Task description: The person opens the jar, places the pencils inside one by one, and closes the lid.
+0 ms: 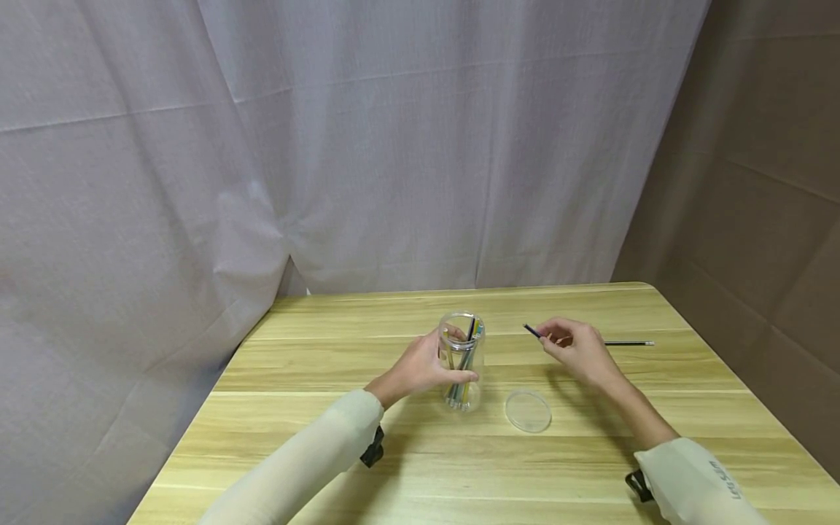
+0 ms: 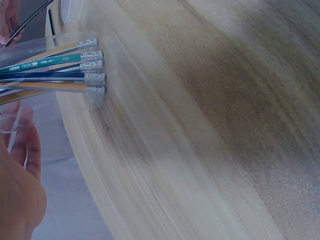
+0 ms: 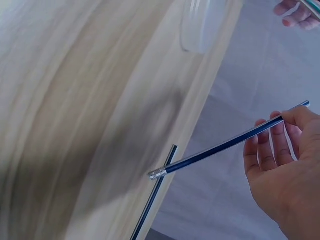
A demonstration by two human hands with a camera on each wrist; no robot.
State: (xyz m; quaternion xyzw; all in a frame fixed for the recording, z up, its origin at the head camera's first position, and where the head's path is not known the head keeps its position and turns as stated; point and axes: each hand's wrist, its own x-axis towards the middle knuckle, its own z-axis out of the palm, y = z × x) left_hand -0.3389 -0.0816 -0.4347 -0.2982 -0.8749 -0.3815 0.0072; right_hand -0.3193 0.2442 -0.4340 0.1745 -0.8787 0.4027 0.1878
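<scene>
My left hand (image 1: 423, 364) grips a clear plastic jar (image 1: 479, 375) around its side, holding it upright near the table's middle. Several pencils (image 2: 47, 61) stand inside it, yellow, green and dark blue, their eraser ends at the bottom. To the right of the jar, my right hand (image 1: 580, 351) pinches a dark blue pencil (image 3: 215, 149) between thumb and fingertips. Its eraser end slants down over the table in the right wrist view. Beyond that hand another dark pencil (image 1: 630, 343) lies on the wood, partly hidden behind the hand in the head view.
A round clear lid (image 1: 528, 410) lies flat on the wooden table (image 1: 315, 437), between the jar and my right forearm. Grey curtain (image 1: 394, 146) hangs behind the table, and brown cloth (image 1: 755, 219) hangs along the right side.
</scene>
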